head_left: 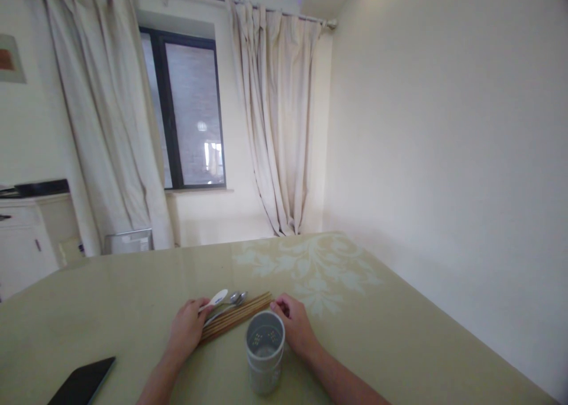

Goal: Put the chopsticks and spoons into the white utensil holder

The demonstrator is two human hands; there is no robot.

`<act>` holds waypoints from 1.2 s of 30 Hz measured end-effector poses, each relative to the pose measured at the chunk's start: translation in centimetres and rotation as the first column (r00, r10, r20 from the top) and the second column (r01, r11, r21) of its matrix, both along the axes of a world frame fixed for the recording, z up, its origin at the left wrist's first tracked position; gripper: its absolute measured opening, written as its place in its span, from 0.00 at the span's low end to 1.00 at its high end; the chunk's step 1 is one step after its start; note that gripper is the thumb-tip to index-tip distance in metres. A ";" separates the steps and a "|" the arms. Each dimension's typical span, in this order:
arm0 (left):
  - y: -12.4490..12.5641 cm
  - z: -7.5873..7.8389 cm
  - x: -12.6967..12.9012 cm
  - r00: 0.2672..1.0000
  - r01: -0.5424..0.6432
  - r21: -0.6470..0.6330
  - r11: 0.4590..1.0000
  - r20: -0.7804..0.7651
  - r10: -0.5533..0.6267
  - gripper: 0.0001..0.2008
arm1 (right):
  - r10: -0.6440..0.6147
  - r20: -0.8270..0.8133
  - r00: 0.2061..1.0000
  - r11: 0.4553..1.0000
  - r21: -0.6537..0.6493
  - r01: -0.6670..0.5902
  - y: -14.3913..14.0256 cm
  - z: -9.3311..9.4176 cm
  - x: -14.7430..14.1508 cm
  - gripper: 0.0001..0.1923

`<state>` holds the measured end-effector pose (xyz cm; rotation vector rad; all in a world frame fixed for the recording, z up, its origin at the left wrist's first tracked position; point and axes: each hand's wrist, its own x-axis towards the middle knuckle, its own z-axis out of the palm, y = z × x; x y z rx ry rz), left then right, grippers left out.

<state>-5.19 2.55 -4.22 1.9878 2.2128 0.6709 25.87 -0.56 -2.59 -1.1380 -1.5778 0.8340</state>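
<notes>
My left hand (187,327) has its fingers closed at the handle of a white spoon (218,298), at the left end of a bundle of wooden chopsticks (239,317). Two metal spoons (238,299) lie beside the chopsticks, their handles running toward that hand. My right hand (296,324) rests at the other end of the bundle, fingers curled by the chopstick tips; whether it grips anything is hidden. Between my forearms stands an upright grey utensil holder (265,363), its open top facing me and small holes showing inside.
A dark flat device, like a tablet or phone (84,382), lies at the near left of the glossy greenish table (399,346). The wall (444,127) runs along the table's right side. Behind are curtains (284,109), a window (193,109) and a white cabinet (26,239).
</notes>
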 end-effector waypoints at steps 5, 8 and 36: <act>-0.1 0.3 0.0 0.999 -0.005 -0.015 1.000 -0.035 0.005 0.20 | 0.001 0.006 1.000 1.000 0.001 -0.001 -0.1 0.2 0.0 0.13; -0.4 0.4 0.1 0.999 -0.020 -0.026 0.999 -0.046 0.019 0.20 | 0.003 0.015 1.000 1.000 -0.004 -0.003 -0.2 0.2 0.0 0.13; -2.0 4.8 5.3 0.935 0.343 -0.257 0.904 -0.004 -0.355 0.05 | 0.064 0.656 0.752 0.980 0.099 -0.170 -4.4 12.7 1.2 0.05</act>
